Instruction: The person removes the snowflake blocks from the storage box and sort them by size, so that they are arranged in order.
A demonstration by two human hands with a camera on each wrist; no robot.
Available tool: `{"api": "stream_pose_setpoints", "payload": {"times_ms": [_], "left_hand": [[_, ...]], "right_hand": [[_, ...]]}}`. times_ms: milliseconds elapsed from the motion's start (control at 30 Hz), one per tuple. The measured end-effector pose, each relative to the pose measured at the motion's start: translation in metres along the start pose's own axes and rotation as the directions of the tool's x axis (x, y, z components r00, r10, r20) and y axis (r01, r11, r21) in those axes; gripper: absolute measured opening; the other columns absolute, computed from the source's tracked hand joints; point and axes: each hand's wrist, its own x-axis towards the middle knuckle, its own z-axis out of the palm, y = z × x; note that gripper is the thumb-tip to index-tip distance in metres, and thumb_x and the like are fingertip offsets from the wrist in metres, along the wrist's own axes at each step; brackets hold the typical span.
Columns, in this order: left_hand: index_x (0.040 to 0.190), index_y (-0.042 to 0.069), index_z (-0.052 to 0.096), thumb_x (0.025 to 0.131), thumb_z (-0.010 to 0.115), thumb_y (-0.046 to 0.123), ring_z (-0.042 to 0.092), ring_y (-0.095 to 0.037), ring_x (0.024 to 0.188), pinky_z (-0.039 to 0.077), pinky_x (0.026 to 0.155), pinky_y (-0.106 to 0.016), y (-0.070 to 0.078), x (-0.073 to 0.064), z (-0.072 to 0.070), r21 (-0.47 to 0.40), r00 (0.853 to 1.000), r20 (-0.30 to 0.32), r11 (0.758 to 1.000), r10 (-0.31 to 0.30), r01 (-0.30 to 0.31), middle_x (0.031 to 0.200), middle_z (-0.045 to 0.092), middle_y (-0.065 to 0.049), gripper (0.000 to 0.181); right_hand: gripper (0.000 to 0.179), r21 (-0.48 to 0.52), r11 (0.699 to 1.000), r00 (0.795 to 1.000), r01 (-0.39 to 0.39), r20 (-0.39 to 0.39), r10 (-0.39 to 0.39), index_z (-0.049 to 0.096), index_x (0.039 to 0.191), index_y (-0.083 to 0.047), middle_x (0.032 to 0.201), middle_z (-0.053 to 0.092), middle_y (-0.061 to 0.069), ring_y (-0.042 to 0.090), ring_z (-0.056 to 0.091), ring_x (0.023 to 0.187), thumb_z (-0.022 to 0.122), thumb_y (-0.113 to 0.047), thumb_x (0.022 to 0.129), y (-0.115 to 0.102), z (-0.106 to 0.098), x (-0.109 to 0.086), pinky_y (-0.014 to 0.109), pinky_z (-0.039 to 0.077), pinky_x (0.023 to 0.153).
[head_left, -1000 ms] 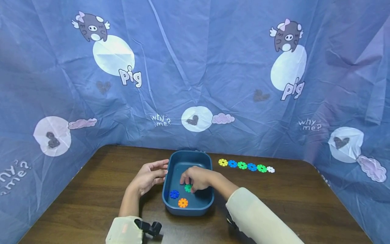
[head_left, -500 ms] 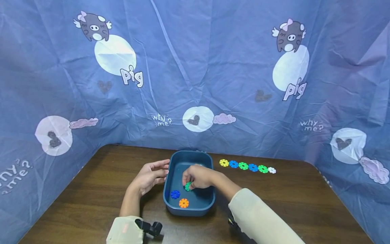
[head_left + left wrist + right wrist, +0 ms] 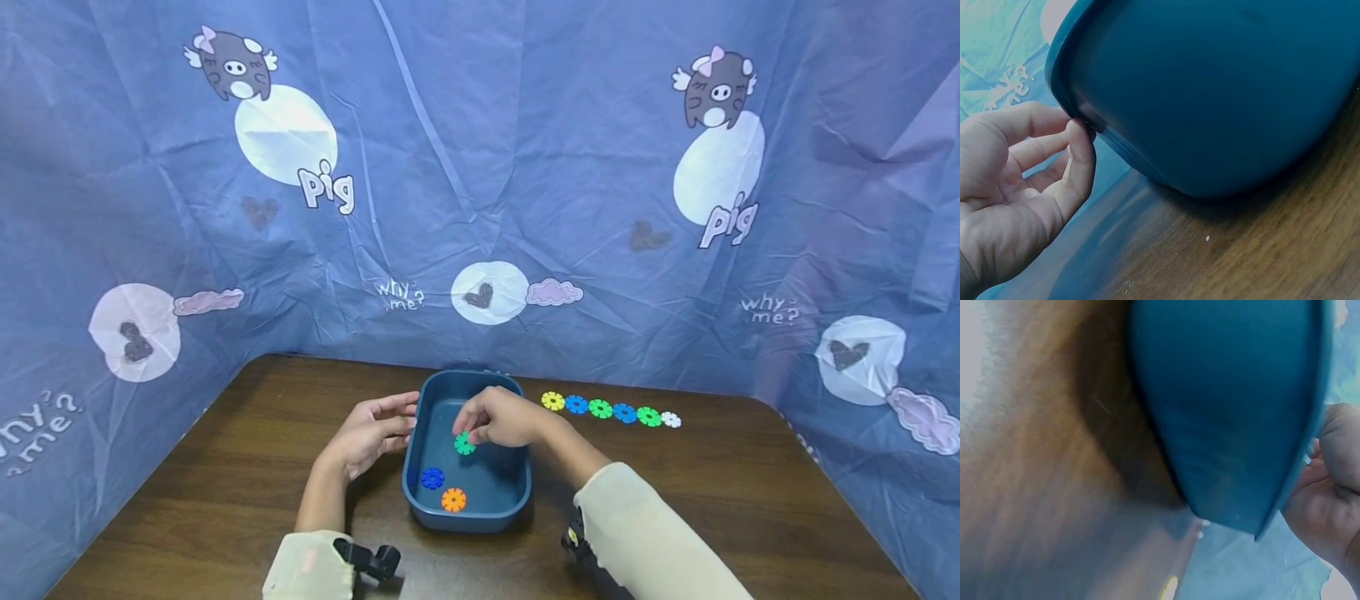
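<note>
A dark blue-green plastic bin (image 3: 474, 520) stands on the wooden table. Over its inside, my right hand (image 3: 506, 417) pinches a green notched plastic disc (image 3: 465, 443) between thumb and fingers. In the right wrist view the bin's wall (image 3: 1229, 412) hides most of that hand and the disc. A dark blue notched disc (image 3: 432, 478) and an orange one (image 3: 453, 500) lie on the bin's floor towards the near end. My left hand (image 3: 372, 433) is at the bin's left side, its relaxed fingertips touching the outer wall, as the left wrist view shows close up.
Right of the bin, a row of notched discs runs along the back of the table (image 3: 675, 492): a yellow one (image 3: 552, 401) nearest the bin, then blue and green ones, with a white one (image 3: 671, 420) at the far end. A blue printed cloth (image 3: 480, 208) hangs behind.
The right hand has taken hold of the green disc and lifted it, moving slightly towards the bin's far end. My left hand stays where it was.
</note>
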Motion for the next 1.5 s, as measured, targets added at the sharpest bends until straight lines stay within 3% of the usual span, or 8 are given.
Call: {"api": "stream_pose_setpoints", "payload": {"times_ms": [133,367,600,867,1000,1167,1500], "left_hand": [[0.147,-0.005,0.049,0.094,0.064,-0.004,0.067,-0.018,0.094,0.060,0.079,-0.031,0.000,-0.001,0.000,-0.003,1.000,-0.002,1.000,-0.002,0.002,0.126,0.059,-0.020,0.055],[0.147,-0.004,0.049,0.094,0.064,-0.004,0.067,-0.017,0.094,0.060,0.079,-0.031,0.000,0.000,0.001,-0.010,1.000,-0.005,1.000,-0.001,0.001,0.126,0.059,-0.019,0.055],[0.147,-0.005,0.049,0.095,0.063,-0.004,0.067,-0.017,0.094,0.060,0.079,-0.032,-0.001,0.002,0.001,-0.007,1.000,-0.004,1.000,0.004,-0.004,0.127,0.058,-0.021,0.055],[0.147,-0.005,0.049,0.095,0.064,-0.003,0.067,-0.017,0.095,0.060,0.080,-0.032,-0.002,0.001,0.000,0.008,1.000,-0.008,1.000,0.006,-0.006,0.128,0.058,-0.022,0.054],[0.147,-0.006,0.049,0.095,0.063,-0.004,0.066,-0.017,0.095,0.060,0.079,-0.031,-0.002,0.001,0.000,0.004,1.000,-0.009,1.000,0.008,-0.008,0.127,0.058,-0.021,0.054],[0.147,-0.005,0.050,0.095,0.064,-0.002,0.067,-0.018,0.096,0.060,0.080,-0.032,-0.002,0.001,0.000,0.009,1.000,-0.009,1.000,0.006,-0.006,0.129,0.058,-0.023,0.054],[0.147,-0.005,0.049,0.095,0.065,-0.002,0.067,-0.018,0.097,0.060,0.080,-0.032,-0.001,0.000,0.000,0.004,1.000,-0.012,1.000,0.001,-0.001,0.130,0.057,-0.024,0.055]], "right_hand": [[0.017,0.056,0.998,0.998,-0.021,-0.056,0.024,0.077,0.107,-0.006,0.096,0.075,-0.001,0.010,0.068,0.089,0.070,0.001,0.094,0.003,-0.014,-0.007,0.028,0.058,0.080],[0.017,0.044,0.998,0.988,-0.041,-0.147,0.047,0.076,0.110,-0.003,0.101,0.075,0.002,0.012,0.068,0.091,0.068,0.000,0.096,0.012,-0.045,-0.028,0.030,0.057,0.080],[0.016,0.004,0.994,0.960,-0.105,-0.260,0.102,0.076,0.109,-0.005,0.097,0.076,0.002,0.016,0.070,0.084,0.068,-0.002,0.096,0.039,-0.072,-0.057,0.032,0.056,0.074],[0.017,0.031,0.977,0.921,-0.211,-0.330,0.209,0.074,0.111,0.000,0.101,0.075,0.011,0.021,0.069,0.087,0.065,0.001,0.096,0.078,-0.097,-0.100,0.032,0.055,0.072],[0.017,0.015,0.971,0.894,-0.237,-0.387,0.224,0.074,0.109,0.002,0.098,0.075,0.013,0.025,0.070,0.089,0.066,0.003,0.094,0.099,-0.108,-0.126,0.033,0.055,0.073],[0.016,-0.011,0.955,0.848,-0.296,-0.463,0.258,0.074,0.108,0.003,0.094,0.074,0.013,0.022,0.069,0.086,0.068,0.002,0.093,0.122,-0.117,-0.159,0.032,0.055,0.072],[0.022,0.075,0.925,0.718,-0.373,-0.608,0.338,0.069,0.111,0.013,0.089,0.072,0.018,0.014,0.065,0.074,0.070,0.004,0.091,0.161,-0.117,-0.217,0.026,0.054,0.062]]}}
